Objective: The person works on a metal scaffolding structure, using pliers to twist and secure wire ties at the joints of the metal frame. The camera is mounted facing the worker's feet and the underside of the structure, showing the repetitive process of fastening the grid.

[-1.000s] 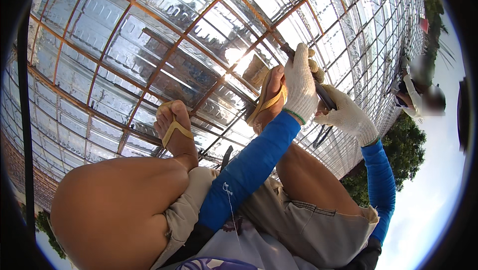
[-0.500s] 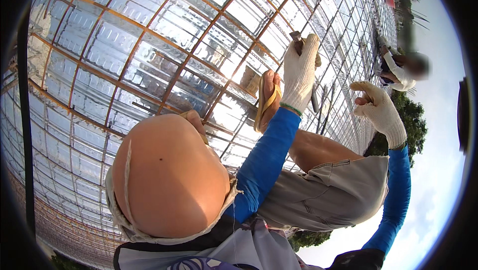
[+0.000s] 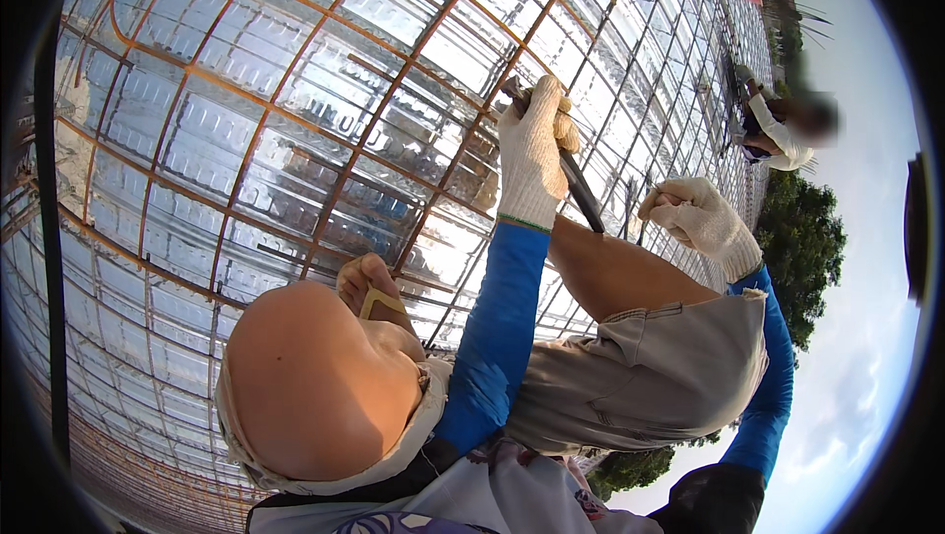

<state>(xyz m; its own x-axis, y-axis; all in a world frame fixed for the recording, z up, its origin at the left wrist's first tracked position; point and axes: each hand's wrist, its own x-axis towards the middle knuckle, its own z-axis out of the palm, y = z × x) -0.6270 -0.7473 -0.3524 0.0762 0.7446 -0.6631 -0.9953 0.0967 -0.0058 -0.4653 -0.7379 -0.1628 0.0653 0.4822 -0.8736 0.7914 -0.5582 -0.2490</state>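
My left hand [image 3: 535, 155], in a whitish knit glove, is closed around a metal hand tool [image 3: 583, 189]. Its dark head pokes out by the thumb and a long dark handle slants down toward my shin; the fist hides the rest. Beneath that hand lies a grid of rusty rebar [image 3: 430, 42]. Farther right, my right hand [image 3: 704, 222] wears a similar glove, with thumb and fingers curled together. Whatever its fingertips may hold cannot be made out. Thin dark rods or wires [image 3: 633, 201] show beside those fingertips.
Shiny ribbed metal decking [image 3: 231, 76] lies under the bars. My bare knee [image 3: 315, 376] and grey shorts [image 3: 640, 367] fill the lower middle; a sandalled foot [image 3: 379, 293] rests on the grid. Another person [image 3: 783, 130] crouches at the far right, near trees [image 3: 802, 239].
My left hand has shifted left with the tool, and its handle now slants more. My right hand has come lower and closer to the left, its fingers more curled. One sandalled foot is now hidden.
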